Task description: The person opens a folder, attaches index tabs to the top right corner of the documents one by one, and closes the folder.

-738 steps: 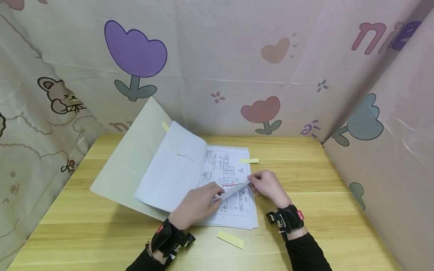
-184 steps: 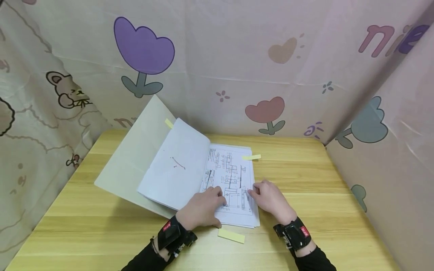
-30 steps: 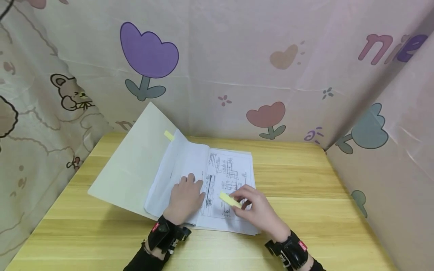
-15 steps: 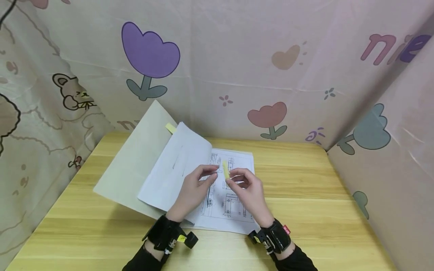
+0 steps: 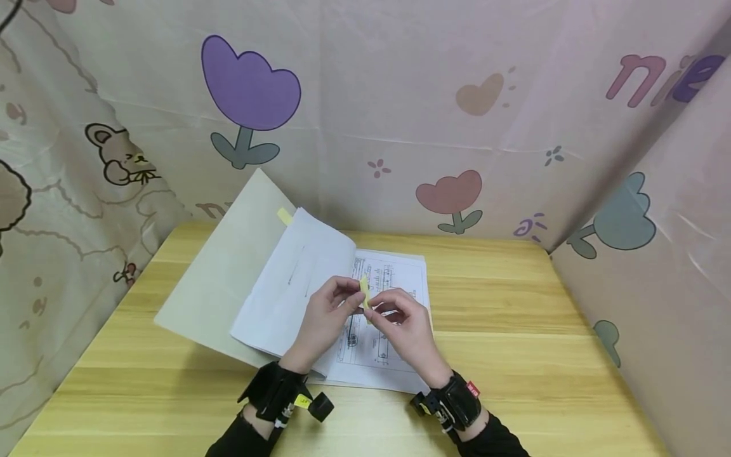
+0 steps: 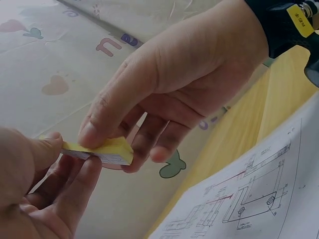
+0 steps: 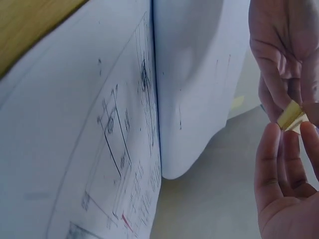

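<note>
A small pad of yellow sticky notes [image 5: 364,287] is held up between both hands, above the open booklet. My left hand [image 5: 320,317] pinches one end of the pad between thumb and fingers. From the other side, my right hand [image 5: 408,330] pinches it too, its thumb on the pad's face in the left wrist view. Below lies the booklet, with a line-drawing page [image 5: 394,374] on the right and a raised blank-backed page [image 5: 285,285] on the left. Part of the drawing is hidden by the hands.
The booklet's pale cover [image 5: 211,292] stands tilted at the left. A yellow sticky tab [image 5: 284,216] pokes out past the top of the turned pages. Wooden tabletop [image 5: 514,330] surrounds the booklet, with a printed cloth [image 5: 354,95] hanging behind and at the sides.
The pad, earlier lying on the table, was taken by the right hand. The left hand has lifted off the left page and now also grips the pad. The tab at the right page's edge no longer shows.
</note>
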